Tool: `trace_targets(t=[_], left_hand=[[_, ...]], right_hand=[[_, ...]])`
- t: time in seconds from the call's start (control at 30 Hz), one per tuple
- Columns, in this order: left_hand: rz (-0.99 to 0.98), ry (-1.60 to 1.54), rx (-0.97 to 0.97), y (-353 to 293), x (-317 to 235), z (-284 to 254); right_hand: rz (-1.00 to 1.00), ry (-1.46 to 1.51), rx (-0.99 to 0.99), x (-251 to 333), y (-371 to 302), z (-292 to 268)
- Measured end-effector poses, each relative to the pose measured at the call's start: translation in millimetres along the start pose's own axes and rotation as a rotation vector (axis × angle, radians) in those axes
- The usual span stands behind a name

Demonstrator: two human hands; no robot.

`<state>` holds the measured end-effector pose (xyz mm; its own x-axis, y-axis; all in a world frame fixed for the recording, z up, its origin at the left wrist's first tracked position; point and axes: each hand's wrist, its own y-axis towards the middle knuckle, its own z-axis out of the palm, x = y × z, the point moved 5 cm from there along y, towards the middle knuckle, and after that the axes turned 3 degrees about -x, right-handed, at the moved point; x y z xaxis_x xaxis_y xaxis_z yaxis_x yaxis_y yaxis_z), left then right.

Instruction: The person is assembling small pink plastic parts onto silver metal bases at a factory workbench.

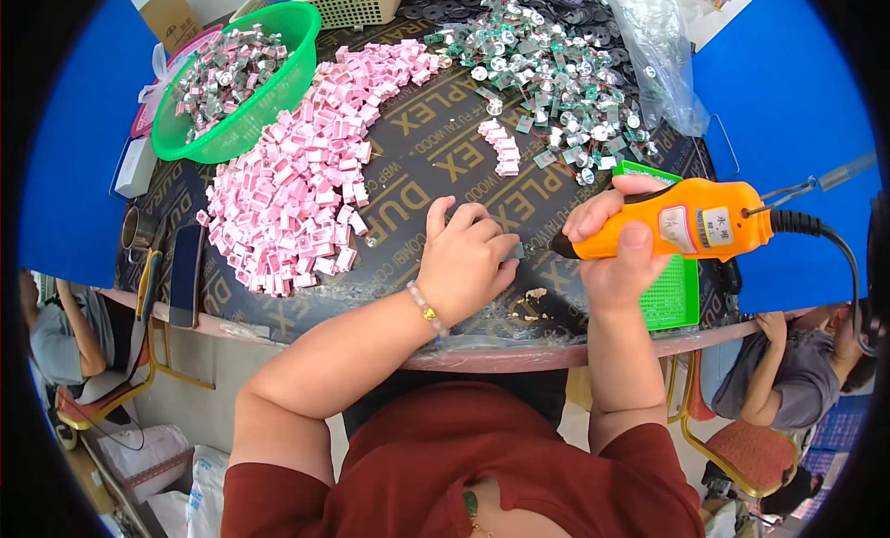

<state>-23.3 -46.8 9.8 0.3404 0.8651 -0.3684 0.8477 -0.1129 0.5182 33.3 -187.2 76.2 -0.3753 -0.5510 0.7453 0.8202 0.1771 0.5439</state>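
Observation:
My right hand (616,241) is wrapped round an orange corded electric screwdriver (681,221), its black nose pointing left toward my other hand. On the dark tabletop (408,181), my left hand (466,262) has its fingers curled in, thumb and forefinger at the edge of a small grey-green circuit board (517,250). Anything else under that palm is hidden. Beyond it lies a short row of pink plastic housings (501,148). A large heap of pink housings (287,181) spreads to the left. Circuit boards with clear round parts (565,83) are piled at the far right.
A green basket (306,74) of assembled pieces stands at the far left. Under my right forearm is a green tray (684,297). A phone (187,264) lies by the left edge; a clear plastic bag (654,56) hangs at the right. Other people sit on both sides.

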Motion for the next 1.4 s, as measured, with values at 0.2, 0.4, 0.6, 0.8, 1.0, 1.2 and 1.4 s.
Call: trace_targets(t=[0.2, 0.4, 0.6, 0.8, 1.0, 1.2, 1.4], left_hand=[[-0.048, -0.012, -0.003, 1.5, 1.4, 3.0], [-0.101, -0.099, -0.003, 3.5, 4.7, 3.4], [-0.092, -0.088, -0.025, 2.1, 4.2, 2.0], [-0.089, -0.095, -0.019, 0.8, 4.5, -0.7], [-0.073, -0.096, 0.006, 0.3, 3.6, 2.0], [-0.071, -0.091, 0.037, 0.5, 4.0, 1.6], [-0.063, -0.099, 0.073, -0.3, 2.9, 2.3]], right_hand=[[-0.035, 0.013, -0.006, -5.2, -0.5, -1.2], [-0.015, 0.019, 0.007, -9.2, -1.5, 0.1], [-0.022, 0.032, 0.017, -11.7, -3.8, 0.3], [-0.015, -0.002, 0.017, -14.5, -4.1, -0.2], [-0.044, 0.006, -0.010, -10.0, -4.2, -5.4], [-0.011, -0.178, -0.057, -9.1, -4.1, -2.0], [0.005, -0.193, -0.047, -11.7, -5.4, -2.1]])
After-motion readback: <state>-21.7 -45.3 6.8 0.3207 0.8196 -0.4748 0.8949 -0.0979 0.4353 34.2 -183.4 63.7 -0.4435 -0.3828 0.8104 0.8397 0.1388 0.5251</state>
